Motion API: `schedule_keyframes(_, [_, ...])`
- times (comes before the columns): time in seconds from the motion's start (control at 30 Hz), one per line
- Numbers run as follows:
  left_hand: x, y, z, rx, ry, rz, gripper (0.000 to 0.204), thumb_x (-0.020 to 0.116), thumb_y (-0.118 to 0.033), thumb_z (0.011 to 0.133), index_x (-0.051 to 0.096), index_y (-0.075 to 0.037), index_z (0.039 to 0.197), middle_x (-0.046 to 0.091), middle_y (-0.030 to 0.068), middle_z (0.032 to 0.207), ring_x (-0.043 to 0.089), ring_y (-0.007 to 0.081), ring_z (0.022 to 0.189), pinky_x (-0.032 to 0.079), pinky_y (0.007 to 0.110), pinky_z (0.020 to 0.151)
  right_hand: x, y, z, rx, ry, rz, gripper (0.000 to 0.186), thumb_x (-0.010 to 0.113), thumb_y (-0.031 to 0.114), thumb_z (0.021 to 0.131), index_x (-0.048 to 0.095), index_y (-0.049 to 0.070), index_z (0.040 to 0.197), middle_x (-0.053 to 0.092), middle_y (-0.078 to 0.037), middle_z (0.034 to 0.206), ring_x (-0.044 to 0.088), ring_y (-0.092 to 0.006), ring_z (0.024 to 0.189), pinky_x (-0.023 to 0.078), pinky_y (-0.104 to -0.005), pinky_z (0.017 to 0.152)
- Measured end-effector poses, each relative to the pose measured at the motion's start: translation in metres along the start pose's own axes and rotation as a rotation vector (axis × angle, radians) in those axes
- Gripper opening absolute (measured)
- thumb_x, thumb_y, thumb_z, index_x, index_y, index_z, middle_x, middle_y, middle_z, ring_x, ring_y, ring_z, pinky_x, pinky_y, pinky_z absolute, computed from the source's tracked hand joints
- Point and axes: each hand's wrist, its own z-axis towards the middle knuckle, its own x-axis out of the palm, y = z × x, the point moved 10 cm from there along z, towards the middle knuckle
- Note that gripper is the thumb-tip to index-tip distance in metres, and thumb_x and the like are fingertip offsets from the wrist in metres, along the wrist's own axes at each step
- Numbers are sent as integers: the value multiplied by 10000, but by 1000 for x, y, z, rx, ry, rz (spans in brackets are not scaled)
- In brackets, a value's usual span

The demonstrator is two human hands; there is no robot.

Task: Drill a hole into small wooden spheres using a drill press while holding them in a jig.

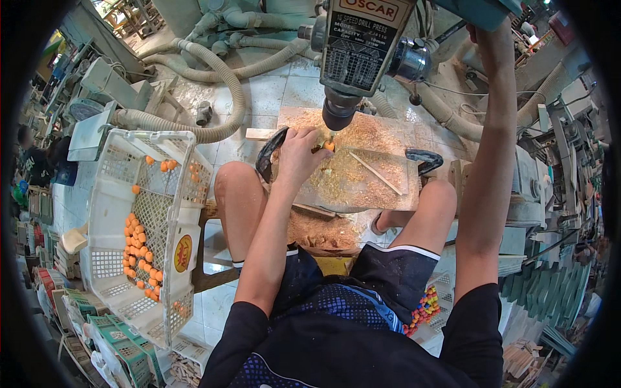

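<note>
My left hand (301, 152) rests on the sawdust-covered drill table (362, 178) and pinches a small orange bead (329, 146) right under the drill chuck (339, 111) of the grey drill press (362, 45). My right hand (490, 35) is raised high at the upper right, fingers closed around the press's feed handle, which is mostly hidden. A thin wooden stick (376, 173) lies on the table to the right of the bead. My bare knees sit on either side of the table.
A white plastic crate (107, 207) holding several orange beads stands tilted at my left. Grey flexible dust hoses (220, 77) snake across the tiled floor behind. Multicoloured beads (424, 309) fill a basket by my right thigh. Green crates (116, 343) are stacked at lower left.
</note>
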Motion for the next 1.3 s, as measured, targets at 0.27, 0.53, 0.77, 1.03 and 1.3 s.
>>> schedule_keyframes(0.27, [-7,-20,-1,245,-43,206,466,852,-272,771,729,-48,1161,709,103,1216,593,318,1204,397,436,1068,-1,5,3,-86,10,-151,358,619,75,972,611,-34,1313,683,-147,1282,603,-218,1142,468,-332,1020])
schedule_keyframes(0.53, [8,-4,-5,191,-90,-23,533,857,-232,750,691,25,1186,688,159,1241,606,304,1229,407,444,1079,-12,10,1,114,-41,52,279,612,121,991,665,-11,1231,671,-108,1171,568,-192,1057,437,-323,936])
schedule_keyframes(0.77, [10,-1,-4,131,-58,-79,522,864,-199,742,694,17,1186,687,148,1262,604,309,1244,407,436,1095,-17,48,-6,253,-41,6,245,591,164,1018,690,5,1176,653,-54,1018,539,-143,887,416,-303,782])
schedule_keyframes(1.03, [11,0,-3,89,-45,-78,514,866,-191,745,695,16,1183,686,144,1254,604,316,1235,402,434,1107,-20,70,-10,350,-17,-25,252,567,213,1048,718,22,1113,632,7,844,506,-88,691,391,-279,606])
schedule_keyframes(1.3, [14,3,-4,77,-30,-106,515,867,-179,745,693,17,1188,685,143,1259,601,307,1243,393,430,1113,-30,88,-23,312,-95,150,312,541,317,1071,727,82,983,470,89,648,368,-26,557,261,-246,496])
